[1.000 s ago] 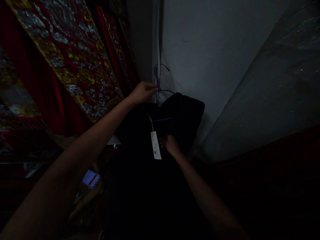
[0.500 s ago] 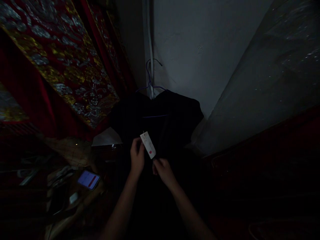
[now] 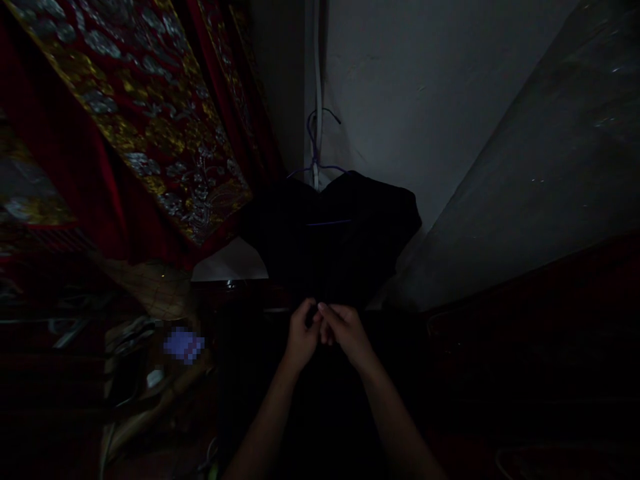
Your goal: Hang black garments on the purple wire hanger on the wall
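Observation:
A black short-sleeved garment (image 3: 370,227) hangs on a thin purple wire hanger (image 3: 316,161) against the wall. Low on its front, my left hand (image 3: 303,333) and my right hand (image 3: 347,330) meet, fingertips nearly touching. Both hands are closed in a pinch on the dark cloth where its front narrows. The exact part between the fingers is too dark to make out. No tag shows in either hand.
Red cloth with gold and silver embroidery (image 3: 165,127) hangs at the left. Below it a blurred lit phone (image 3: 184,345) lies beside a small white object (image 3: 155,379). A pale cable (image 3: 317,60) runs down the wall; translucent plastic sheeting (image 3: 540,180) covers the right.
The white tag that was between my hands is out of sight. My hands have come together on the garment's front. The view has shifted slightly, moving the scene to the right.

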`<state>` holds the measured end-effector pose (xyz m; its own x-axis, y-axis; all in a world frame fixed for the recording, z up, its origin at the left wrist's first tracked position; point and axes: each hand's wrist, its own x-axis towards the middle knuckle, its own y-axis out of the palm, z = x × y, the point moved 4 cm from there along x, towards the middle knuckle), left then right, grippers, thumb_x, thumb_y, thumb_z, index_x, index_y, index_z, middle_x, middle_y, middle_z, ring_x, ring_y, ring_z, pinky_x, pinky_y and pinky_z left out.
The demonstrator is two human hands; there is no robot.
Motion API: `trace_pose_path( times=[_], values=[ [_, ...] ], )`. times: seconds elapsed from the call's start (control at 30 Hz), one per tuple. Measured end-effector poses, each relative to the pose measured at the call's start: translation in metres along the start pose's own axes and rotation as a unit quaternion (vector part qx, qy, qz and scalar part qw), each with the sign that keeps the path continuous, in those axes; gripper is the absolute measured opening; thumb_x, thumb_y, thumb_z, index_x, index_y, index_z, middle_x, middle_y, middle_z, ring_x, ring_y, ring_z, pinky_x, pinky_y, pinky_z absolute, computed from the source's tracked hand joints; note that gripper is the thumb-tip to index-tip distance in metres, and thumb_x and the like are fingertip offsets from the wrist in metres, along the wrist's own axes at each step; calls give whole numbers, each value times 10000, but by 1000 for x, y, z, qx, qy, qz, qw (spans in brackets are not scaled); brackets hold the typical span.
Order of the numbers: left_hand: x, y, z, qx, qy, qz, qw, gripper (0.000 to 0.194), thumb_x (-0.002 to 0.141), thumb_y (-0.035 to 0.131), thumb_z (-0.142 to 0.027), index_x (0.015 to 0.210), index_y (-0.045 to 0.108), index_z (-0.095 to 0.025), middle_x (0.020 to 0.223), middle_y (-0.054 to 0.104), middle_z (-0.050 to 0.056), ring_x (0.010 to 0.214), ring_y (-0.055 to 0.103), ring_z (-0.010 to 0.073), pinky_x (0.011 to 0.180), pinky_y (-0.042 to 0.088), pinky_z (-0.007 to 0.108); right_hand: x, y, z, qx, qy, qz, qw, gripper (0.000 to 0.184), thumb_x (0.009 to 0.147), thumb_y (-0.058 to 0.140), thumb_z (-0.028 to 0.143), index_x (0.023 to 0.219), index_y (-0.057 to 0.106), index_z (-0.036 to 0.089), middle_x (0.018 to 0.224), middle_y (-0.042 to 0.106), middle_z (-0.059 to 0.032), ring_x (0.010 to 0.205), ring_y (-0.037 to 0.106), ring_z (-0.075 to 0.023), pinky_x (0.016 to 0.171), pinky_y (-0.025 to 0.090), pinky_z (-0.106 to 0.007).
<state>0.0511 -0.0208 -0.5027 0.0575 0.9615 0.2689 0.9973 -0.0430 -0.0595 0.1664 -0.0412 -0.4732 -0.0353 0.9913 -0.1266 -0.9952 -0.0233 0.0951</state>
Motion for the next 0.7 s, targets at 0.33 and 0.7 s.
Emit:
trace_pose_path(
  times=[0.33,0.7],
  values=[
    [9,39,19,128,118,29,984,119,931,536,-184,826,592,-184,819,623,37,786,613,177,723,462,286,72,-22,178,28,-184,-103,977,307,812,677,388,642,638,135,413,517,25,336,393,-49,357,266,-171],
    [117,-4,-151,137,366,-38,920,291,984,519,-218,1267,585,-209,1157,677,90,1016,647,182,896,514,338,59,-9,197,-65,-265,-21,962,398,879,618,501,694,621,148,440,531,31,363,446,-67,384,322,-183]
  ],
)
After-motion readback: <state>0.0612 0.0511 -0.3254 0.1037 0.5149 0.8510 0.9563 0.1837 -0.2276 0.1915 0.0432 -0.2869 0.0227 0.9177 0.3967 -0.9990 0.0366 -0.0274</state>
